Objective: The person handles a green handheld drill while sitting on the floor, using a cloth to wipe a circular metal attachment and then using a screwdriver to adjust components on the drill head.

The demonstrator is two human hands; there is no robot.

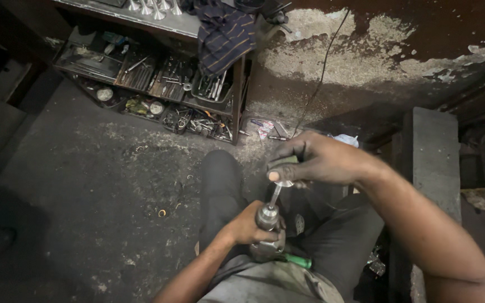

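- Head view: the left hand [247, 227] is closed around the body of a drill [269, 238] resting over the lap, chuck [268, 216] pointing up toward 1 o'clock.
- A thin metal stem [275, 196] rises from the chuck; its long axis runs from 7 o'clock at the chuck to 1 o'clock at the upper end.
- The right hand [318, 160] sits directly at the stem's upper end, at 1 o'clock from the left hand, and is the nearer hand to that end.
- Right grip: fingers curled shut over a small flat disc-like head [285, 183] at the stem's top; a dark pad [282, 163] shows under the fingers. Whether disc and stem are one part cannot be told.
- Appearance: stem is slim, straight, bright steel; chuck is a grey ribbed cylinder; the drill body is worn metal with a green part [297, 261] at 4 o'clock.
- Surroundings: at 11 o'clock, a low shelf [141, 73] holds trays of tools; a striped cloth [225, 33] hangs over its top edge. The floor [85, 179] is dark and gritty. A concrete block [430, 157] stands at 3 o'clock.
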